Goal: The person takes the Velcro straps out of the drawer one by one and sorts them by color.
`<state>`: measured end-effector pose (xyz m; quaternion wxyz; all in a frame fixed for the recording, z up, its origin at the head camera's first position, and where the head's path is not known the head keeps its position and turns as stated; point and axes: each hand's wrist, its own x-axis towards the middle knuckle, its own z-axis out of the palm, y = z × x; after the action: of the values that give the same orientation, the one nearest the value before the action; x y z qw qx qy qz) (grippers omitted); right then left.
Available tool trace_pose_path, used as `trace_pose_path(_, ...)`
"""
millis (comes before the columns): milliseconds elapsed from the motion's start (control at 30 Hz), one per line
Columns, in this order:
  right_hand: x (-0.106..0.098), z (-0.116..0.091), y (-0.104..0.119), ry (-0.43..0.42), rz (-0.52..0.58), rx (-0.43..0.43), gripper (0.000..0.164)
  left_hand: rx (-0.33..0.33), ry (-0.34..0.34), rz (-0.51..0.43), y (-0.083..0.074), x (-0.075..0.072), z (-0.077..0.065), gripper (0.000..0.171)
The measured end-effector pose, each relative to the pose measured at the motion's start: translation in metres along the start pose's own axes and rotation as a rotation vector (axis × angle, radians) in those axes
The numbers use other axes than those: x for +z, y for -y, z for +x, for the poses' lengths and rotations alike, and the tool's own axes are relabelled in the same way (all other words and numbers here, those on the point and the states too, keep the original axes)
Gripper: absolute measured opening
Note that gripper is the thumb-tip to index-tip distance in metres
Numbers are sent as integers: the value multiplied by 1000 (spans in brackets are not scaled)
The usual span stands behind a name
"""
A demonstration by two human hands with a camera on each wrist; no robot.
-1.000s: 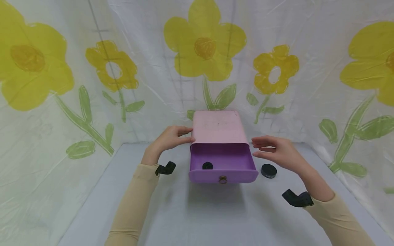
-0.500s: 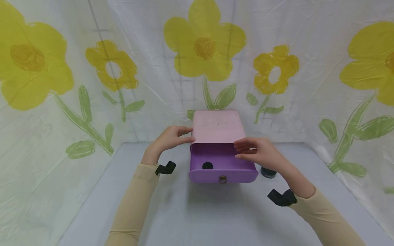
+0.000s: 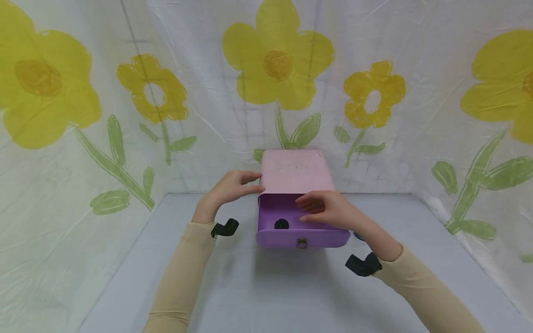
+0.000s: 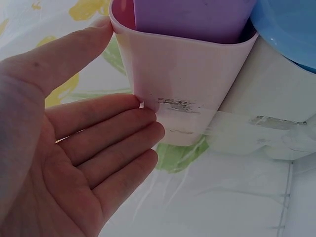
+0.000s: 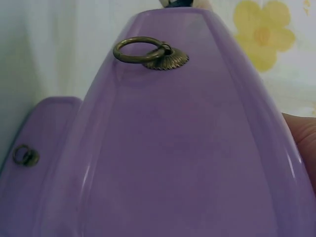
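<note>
A pink drawer case (image 3: 295, 171) has its purple drawer (image 3: 301, 239) pulled out toward me. Near the front left of the drawer lies a small round black thing (image 3: 281, 224). My left hand (image 3: 231, 187) steadies the case's left side, its fairly straight fingertips and thumb right at the pink wall (image 4: 182, 64). Over the drawer's right part reaches my right hand (image 3: 333, 210), fingers loosely bent with a gap to the thumb and nothing held. A brass ring pull (image 5: 138, 50) hangs on the drawer front in the right wrist view, which hides most of that hand.
A dark round disc (image 3: 359, 236) sits on the table right of the drawer, mostly covered by my right forearm. Another purple drawer front (image 5: 47, 148) with a ring shows beneath. Beside the case is a blue rounded thing (image 4: 291, 29). A flowered curtain (image 3: 208, 92) stands behind.
My right hand has moved left, from beside the case to over the open drawer, and its arm now covers most of the dark disc. The left hand has stayed in place.
</note>
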<state>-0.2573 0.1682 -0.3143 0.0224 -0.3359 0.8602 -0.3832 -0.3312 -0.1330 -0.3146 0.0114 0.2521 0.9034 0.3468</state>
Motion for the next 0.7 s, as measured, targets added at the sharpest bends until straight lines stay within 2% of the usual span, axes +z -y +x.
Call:
trace_pose_path(367,13,16,1,139,35,53,45,-2,-5,6,-1,0,1,65)
trace_pose_path(700,21,28,0,246,-25,32,40,-8,-6,6,0,0,0,64)
